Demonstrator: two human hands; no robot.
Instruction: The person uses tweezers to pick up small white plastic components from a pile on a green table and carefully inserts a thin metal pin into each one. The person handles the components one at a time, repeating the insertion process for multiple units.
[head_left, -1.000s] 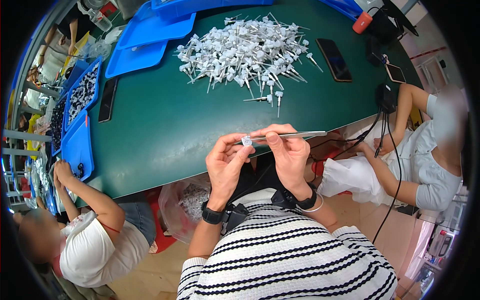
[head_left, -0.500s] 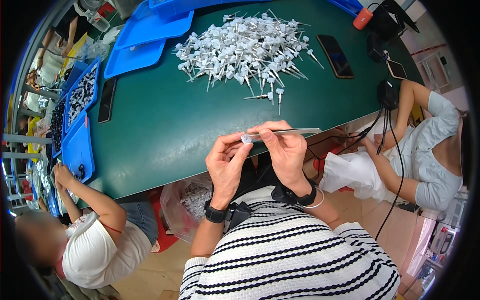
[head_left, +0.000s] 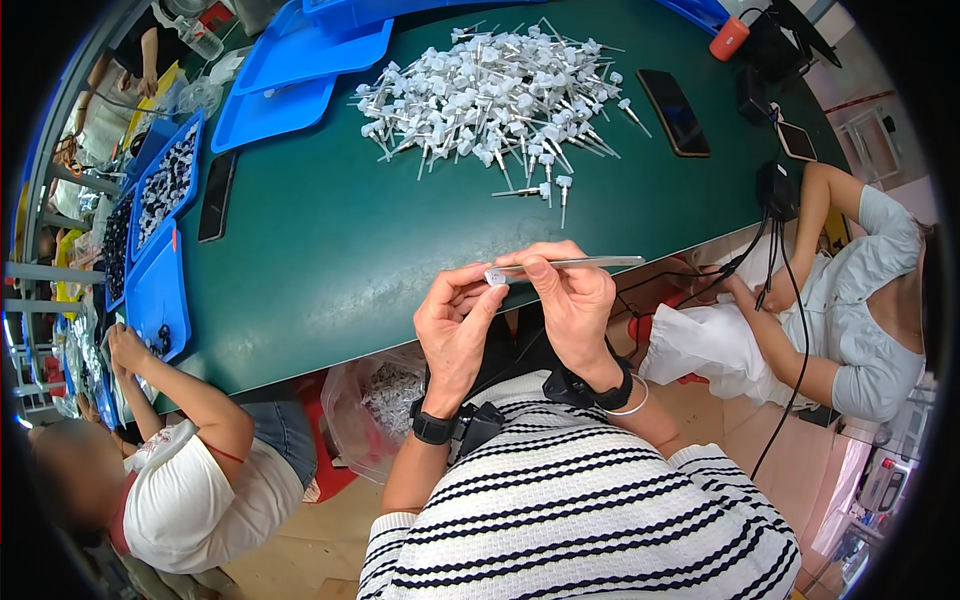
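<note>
Evidently, in the head view, the change over the last second is slight: the right hand and the slim metal tool it grips between thumb and fingers have edged a little toward the left hand, which has hardly moved. The left hand pinches a small white piece between thumb and forefinger, held in the air before the person's body, near the table's front edge. The tool's inner end reaches toward that piece, though the fingers hide whether they touch; the small shift suggests that close work on this piece is continuing. Across the green table, a broad pile of white-headed pieces with thin stems spreads well beyond the hands, with a few strays at its near side. A dark phone lies to the pile's right and another phone to its left, near a blue tray. Farther left, a second tray holds a few dark bits, a co-worker in a white top sitting beside it. On the right sits a co-worker in pale blue, near hanging black cables. Below the table edge stands a clear bag with pale scraps inside.
</note>
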